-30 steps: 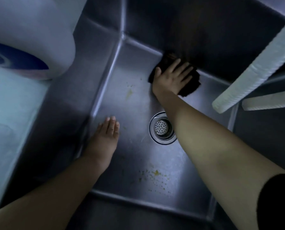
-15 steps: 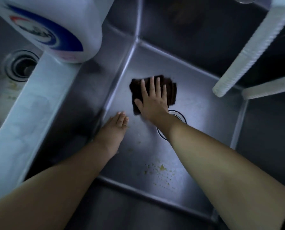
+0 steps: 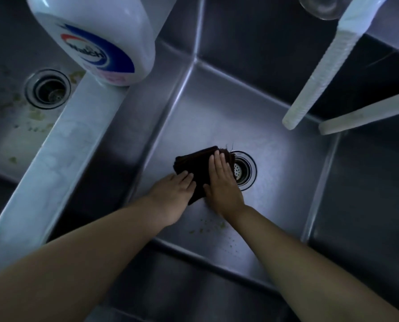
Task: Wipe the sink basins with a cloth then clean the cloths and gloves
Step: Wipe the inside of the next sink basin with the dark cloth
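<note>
Dark brown cloth point(image 3: 195, 168), folded and bunched, lies on the floor of the right sink basin point(image 3: 275, 159) just left of the drain point(image 3: 243, 169), right hand point(image 3: 223, 182) pressing it with straight fingers, left hand point(image 3: 174, 194) flat, fingertips touching its edge.

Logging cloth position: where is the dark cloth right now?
The dark cloth lies on the right basin floor, beside the drain, under both hands.

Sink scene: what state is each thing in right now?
Dark cloth: flat on the basin floor, pressed by both hands.
Left hand: open, on cloth.
Right hand: open, on cloth.
Right drain: strainer in.
Right basin: crumbs remain.
Bottle: on the divider.
</note>
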`<state>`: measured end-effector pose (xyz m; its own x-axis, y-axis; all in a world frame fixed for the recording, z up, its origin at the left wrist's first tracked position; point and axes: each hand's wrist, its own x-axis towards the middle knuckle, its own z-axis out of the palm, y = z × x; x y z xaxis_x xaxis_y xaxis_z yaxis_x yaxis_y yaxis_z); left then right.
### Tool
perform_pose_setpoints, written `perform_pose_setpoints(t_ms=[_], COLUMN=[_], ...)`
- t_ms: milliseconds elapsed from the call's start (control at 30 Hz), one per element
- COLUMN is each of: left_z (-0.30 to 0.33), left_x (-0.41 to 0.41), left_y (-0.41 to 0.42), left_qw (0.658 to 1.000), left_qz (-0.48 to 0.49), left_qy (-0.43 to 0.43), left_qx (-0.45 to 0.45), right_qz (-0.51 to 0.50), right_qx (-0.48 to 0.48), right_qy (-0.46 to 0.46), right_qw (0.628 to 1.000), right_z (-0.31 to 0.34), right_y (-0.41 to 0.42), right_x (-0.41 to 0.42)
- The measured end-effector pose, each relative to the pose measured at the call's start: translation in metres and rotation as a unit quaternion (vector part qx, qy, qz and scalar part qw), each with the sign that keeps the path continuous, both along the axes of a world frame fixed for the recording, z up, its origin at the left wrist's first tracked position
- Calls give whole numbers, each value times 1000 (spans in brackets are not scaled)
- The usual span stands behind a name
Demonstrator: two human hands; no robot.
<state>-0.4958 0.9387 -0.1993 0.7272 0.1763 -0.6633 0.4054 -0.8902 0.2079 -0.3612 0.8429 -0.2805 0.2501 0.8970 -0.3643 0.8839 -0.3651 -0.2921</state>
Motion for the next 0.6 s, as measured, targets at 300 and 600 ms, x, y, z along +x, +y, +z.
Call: perform_pose_setpoints(t_ms=[300, 600], left_z=[-30, 66], left_x=[-2, -16], left_y=[5, 26], left_qw=[988, 987], left_qz=[-92, -125], left_qy=[98, 35], left_qx=[76, 96], right_qz=[42, 157], right_qx=[-12, 17], right_qy=[-47, 12], right_qw=[998, 987], right_z=[-12, 2], right_y=[-2, 13], right_x=[2, -3])
